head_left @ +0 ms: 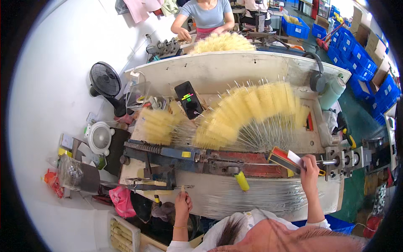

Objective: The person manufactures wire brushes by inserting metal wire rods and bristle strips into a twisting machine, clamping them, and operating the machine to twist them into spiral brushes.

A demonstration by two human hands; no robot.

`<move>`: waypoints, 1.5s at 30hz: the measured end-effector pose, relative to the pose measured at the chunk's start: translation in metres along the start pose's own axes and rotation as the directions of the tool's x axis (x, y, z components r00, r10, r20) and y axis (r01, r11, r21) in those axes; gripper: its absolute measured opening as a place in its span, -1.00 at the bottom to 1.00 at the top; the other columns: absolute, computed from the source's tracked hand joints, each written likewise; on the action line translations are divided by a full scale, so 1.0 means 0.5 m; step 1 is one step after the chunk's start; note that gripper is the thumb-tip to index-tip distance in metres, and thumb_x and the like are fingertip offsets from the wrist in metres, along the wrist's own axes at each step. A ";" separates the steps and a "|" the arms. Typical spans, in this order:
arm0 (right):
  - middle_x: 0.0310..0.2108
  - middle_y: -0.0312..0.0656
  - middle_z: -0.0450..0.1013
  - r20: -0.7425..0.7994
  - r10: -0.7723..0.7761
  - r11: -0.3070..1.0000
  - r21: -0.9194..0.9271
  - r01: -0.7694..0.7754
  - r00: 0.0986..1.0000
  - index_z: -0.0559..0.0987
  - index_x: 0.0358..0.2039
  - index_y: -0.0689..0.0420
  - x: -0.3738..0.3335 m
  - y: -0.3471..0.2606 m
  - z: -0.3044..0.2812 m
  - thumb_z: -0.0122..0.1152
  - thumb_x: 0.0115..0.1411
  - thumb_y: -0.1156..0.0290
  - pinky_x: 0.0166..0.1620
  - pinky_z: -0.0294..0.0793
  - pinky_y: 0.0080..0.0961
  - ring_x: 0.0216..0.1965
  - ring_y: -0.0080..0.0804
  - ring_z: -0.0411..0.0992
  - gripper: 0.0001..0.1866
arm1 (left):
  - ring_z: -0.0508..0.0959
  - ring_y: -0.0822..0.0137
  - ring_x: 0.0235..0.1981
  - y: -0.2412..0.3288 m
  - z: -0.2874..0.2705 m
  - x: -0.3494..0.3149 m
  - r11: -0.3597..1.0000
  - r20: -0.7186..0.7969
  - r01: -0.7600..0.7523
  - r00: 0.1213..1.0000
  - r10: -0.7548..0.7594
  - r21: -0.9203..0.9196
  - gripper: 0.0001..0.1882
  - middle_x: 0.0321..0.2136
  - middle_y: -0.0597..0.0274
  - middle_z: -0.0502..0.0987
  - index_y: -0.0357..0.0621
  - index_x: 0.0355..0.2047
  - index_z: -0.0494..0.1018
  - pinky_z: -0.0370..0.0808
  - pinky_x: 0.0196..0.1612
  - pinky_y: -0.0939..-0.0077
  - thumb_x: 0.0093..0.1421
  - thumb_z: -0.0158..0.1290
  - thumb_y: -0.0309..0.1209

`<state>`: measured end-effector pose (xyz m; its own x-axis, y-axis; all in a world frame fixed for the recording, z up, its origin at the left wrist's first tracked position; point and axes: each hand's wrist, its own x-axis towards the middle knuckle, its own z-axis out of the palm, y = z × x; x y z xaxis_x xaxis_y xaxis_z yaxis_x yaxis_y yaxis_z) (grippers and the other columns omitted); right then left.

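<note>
My left hand (183, 208) is closed beside the end of a metal arm on the machine's near left side. A small pale tip shows at its fingers, and I cannot make out whether it is a held piece or a finger. My right hand (310, 170) has its fingers curled at the right end of the long machine (252, 169), next to the metal spindle (331, 162). Against these fingers are a white strip (296, 159) and a red, black and yellow box-like piece (282, 158); what they grip is hidden. Thin steel wires (256, 199) lie in front of the machine.
Yellow bristle brushes with twisted wire stems (243, 111) fan out behind the machine. A phone (188, 100) leans among them. A black fan (105, 80) stands left, a green bottle (332, 93) right. Beyond the board (235, 69) another person works; blue crates (352, 52) fill the far right.
</note>
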<state>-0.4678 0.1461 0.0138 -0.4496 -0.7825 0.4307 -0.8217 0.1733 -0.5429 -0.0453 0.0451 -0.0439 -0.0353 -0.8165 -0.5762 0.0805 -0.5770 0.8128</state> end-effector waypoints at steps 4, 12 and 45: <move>-0.45 -0.03 0.39 0.085 -0.092 0.996 0.022 0.090 0.992 0.43 -0.38 0.21 0.021 0.010 -0.017 0.07 -0.10 0.66 -0.36 0.39 -0.33 -0.39 -0.05 0.42 -0.79 | 0.13 0.56 -0.82 0.018 0.168 -0.047 0.985 0.099 -0.140 0.987 0.129 0.105 -0.70 -0.75 0.44 0.17 -0.01 -0.50 0.25 0.07 -0.78 0.66 0.30 -0.23 -0.14; -0.61 -0.02 0.37 0.453 0.102 0.966 0.167 -0.197 0.886 0.41 -0.43 0.30 0.124 0.004 -0.025 0.16 0.08 0.44 -0.43 0.33 -0.48 -0.58 -0.36 0.27 -0.82 | 0.19 0.47 -0.73 -0.016 0.518 0.045 0.885 0.869 0.442 0.485 -0.099 -0.145 -0.82 -0.76 0.45 0.13 -0.17 -0.43 0.28 0.15 -0.65 0.59 0.26 -0.16 -0.34; -0.43 -0.19 0.38 0.049 -0.086 0.967 0.243 0.072 0.995 0.47 -0.36 0.15 0.021 -0.110 0.035 0.29 -0.17 0.58 -0.29 0.30 -0.36 -0.38 -0.19 0.34 -0.70 | 0.14 0.27 0.19 -0.038 0.448 -0.017 0.679 0.844 0.513 0.411 0.344 -0.526 -0.53 0.10 0.21 0.22 -0.17 0.10 0.15 -0.12 0.33 0.28 0.17 -0.09 -0.46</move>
<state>-0.4210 0.1178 0.0356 -0.3593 -0.8229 0.4401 -0.7419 -0.0342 -0.6696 -0.2697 0.0590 -0.0354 -0.8278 -0.5490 0.1159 0.5606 -0.8008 0.2108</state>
